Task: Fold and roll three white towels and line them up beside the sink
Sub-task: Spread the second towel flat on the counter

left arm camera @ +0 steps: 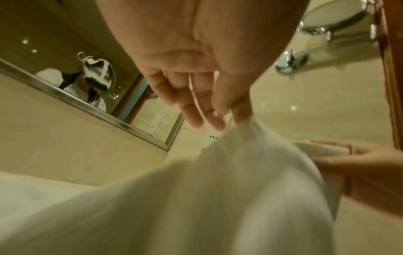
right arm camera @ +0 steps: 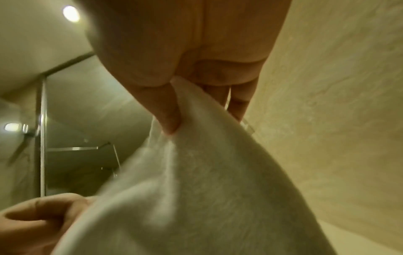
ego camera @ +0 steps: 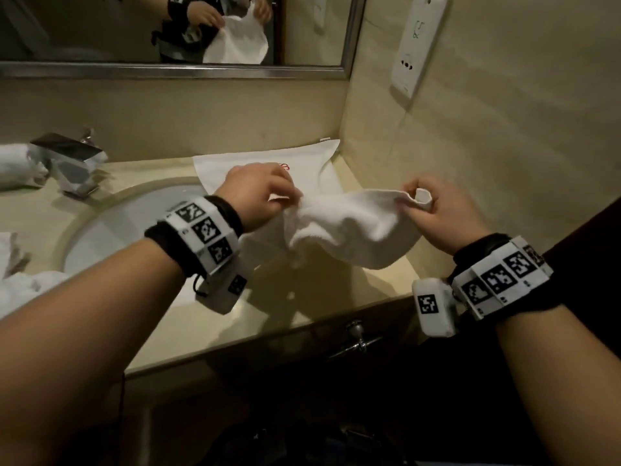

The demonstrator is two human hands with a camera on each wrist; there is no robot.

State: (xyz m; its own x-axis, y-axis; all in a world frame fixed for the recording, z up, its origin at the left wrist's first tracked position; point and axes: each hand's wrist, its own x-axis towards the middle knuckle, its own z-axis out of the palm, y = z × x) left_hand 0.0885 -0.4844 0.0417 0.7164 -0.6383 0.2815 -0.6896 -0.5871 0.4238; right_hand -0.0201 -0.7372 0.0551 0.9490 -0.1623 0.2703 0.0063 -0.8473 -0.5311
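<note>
Terry cloth of this kind is judged light, soft and wholly limp. The white towel (ego camera: pixel 349 227) is held in the air above the right part of the worktop (ego camera: pixel 319 290), just right of the sink (ego camera: pixel 111 227), and sags between two pinched points. One top corner is pinched by the left hand (ego camera: pixel 258 193) between thumb and fingertips (left arm camera: pixel 242 112); the opposite corner is pinched by the right hand (ego camera: pixel 437 213), with the thumb (right arm camera: pixel 167 117) pressed into the cloth. Hold is best kept at the hemmed corners, since the middle would bunch. Little slip is expected, and nothing fragile is involved.

A flat white cloth (ego camera: pixel 268 166) is spread at the worktop's back right corner and could serve as the folding surface. Room is limited by the side wall (ego camera: pixel 504 146) on the right, the sink rim on the left and the front edge below. A rolled towel (ego camera: pixel 16 166) lies at the back left beyond the faucet (ego camera: pixel 67 163); more white cloth (ego camera: pixel 20 277) is seen at the left edge.
</note>
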